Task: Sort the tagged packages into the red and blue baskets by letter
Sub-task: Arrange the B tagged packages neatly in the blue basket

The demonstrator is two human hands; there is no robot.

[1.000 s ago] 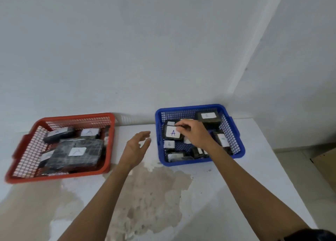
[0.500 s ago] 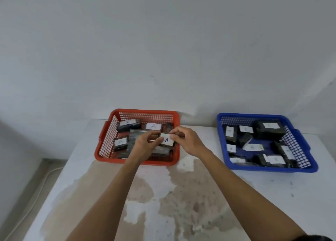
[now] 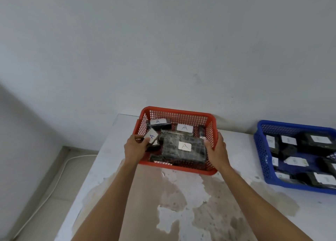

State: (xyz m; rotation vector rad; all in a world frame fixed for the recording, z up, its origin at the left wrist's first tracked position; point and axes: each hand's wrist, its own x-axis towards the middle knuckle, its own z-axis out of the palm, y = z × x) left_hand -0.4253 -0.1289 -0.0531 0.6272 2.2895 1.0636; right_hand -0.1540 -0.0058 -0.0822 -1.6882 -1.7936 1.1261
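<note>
The left hand pinches a small black package tagged A, tilted over the left side of the red basket. The right hand grips the basket's right wall. The blue basket sits far right on the worktop.

A white table with brownish stains stands against a pale wall; a white cable runs along the floor.
</note>
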